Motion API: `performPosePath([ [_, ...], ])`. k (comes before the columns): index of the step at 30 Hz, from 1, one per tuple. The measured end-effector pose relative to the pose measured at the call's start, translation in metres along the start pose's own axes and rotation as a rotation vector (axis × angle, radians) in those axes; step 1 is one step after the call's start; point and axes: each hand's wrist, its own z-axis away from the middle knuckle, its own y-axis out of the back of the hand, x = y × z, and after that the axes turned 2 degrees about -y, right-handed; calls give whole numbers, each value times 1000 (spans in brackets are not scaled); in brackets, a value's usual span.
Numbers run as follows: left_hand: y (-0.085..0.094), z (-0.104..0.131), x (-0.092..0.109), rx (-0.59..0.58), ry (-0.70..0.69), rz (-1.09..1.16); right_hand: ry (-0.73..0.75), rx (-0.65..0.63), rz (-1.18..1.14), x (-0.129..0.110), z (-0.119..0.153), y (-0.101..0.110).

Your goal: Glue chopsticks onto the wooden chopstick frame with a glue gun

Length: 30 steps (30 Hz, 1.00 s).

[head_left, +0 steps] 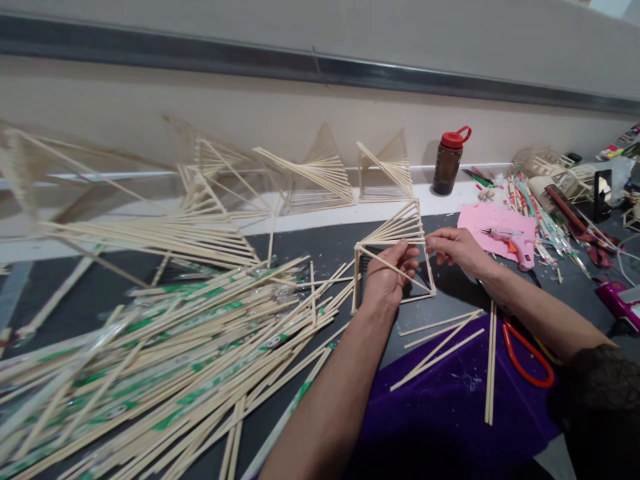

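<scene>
A small frame of pale wooden sticks (433,272), with a fan of sticks across its top, stands on the dark table. My left hand (393,272) reaches into it, its fingers closed on the frame near the top crossbar. At the frame's right upper corner, my right hand (453,248) has its fingertips pinched together; whether a small piece is between them is too small to tell. Loose sticks (440,353) lie in front of the frame, partly on purple cloth (450,400). Red-handled scissors (527,353) rest below my right forearm.
Packaged and loose sticks (200,353) cover the left. Finished stick structures (320,177) line the wall. A red-capped bottle (447,163) stands behind. A glue gun (515,243) lies on pink material (475,220) at right, near a purple tool (620,300).
</scene>
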Motion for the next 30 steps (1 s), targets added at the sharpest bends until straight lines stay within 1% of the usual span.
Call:
performPosePath([
  [4, 0, 0, 0, -7, -3, -5, 16, -30, -18, 0, -1, -5],
  [12, 0, 0, 0, -16, -7, -3, 23, -67, 13, -1, -2, -5],
  [30, -1, 1, 0, 5, -6, -3, 69, -26, 90, 3, -1, -7],
])
